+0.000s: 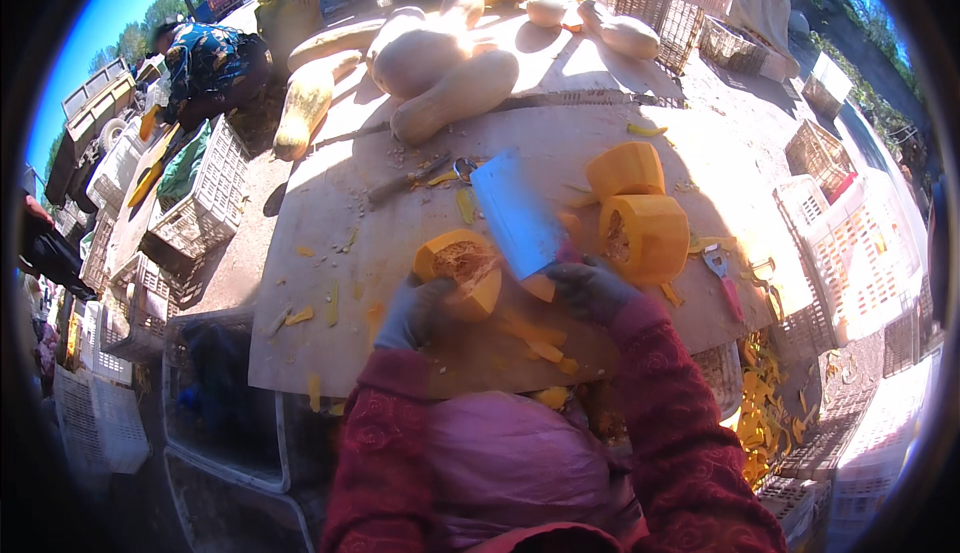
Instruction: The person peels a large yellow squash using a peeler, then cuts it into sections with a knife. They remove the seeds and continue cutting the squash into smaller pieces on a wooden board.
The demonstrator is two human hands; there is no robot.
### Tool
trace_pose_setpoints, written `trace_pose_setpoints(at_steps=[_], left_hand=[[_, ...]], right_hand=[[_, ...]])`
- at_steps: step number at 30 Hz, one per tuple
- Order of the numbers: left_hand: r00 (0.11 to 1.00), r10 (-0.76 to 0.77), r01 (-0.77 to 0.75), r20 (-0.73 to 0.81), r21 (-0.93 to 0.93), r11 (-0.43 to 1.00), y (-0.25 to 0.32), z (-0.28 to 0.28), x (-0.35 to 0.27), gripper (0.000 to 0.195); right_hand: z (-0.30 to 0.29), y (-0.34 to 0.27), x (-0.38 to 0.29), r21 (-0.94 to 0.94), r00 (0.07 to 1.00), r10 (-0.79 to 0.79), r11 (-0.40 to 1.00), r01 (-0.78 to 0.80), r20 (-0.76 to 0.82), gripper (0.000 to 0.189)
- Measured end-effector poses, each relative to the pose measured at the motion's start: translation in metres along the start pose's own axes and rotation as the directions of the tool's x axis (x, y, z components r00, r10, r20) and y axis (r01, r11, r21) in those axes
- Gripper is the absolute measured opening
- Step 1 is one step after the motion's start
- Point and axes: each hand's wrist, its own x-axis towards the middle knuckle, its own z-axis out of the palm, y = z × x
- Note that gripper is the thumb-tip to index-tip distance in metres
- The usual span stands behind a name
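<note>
My gloved left hand (pixel 416 313) grips the side of a peeled squash piece (pixel 480 296), its seedy hollow facing up. In my gloved right hand (pixel 596 290) is a cleaver (pixel 517 212) with a broad blade, blurred and slanting up and to the left beside that piece. Two more peeled squash chunks, an upper one (pixel 626 169) and a lower one (pixel 660 242) with its hollow showing, sit touching each other to the right of the blade. Orange trimmings (pixel 540 339) lie on the wooden board (pixel 322 208) between my hands.
Several whole butternut squashes (pixel 457 99) lie at the back. A dark-handled tool (pixel 409 182) rests behind the cleaver; a pink-handled peeler (pixel 727 290) lies at right. Plastic crates (pixel 206 193) flank the board, with peelings (pixel 757 403) below right. Another person (pixel 214 65) bends over at far left.
</note>
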Motion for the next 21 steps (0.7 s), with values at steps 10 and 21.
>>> trace_pose_setpoints(at_steps=[10,21], left_hand=[[0.997,0.062,-0.058,0.055,-0.082,0.995,-0.022,-0.009,0.020,0.045],[0.979,0.114,-0.198,-0.170,-0.640,0.742,-0.017,-0.027,0.023,0.033]], right_hand=[[0.004,0.028,0.003,0.133,0.992,-0.123,0.984,0.123,-0.005,0.016],[0.018,0.028,-0.008,0.171,0.991,-0.134,0.977,0.131,0.011,0.017]])
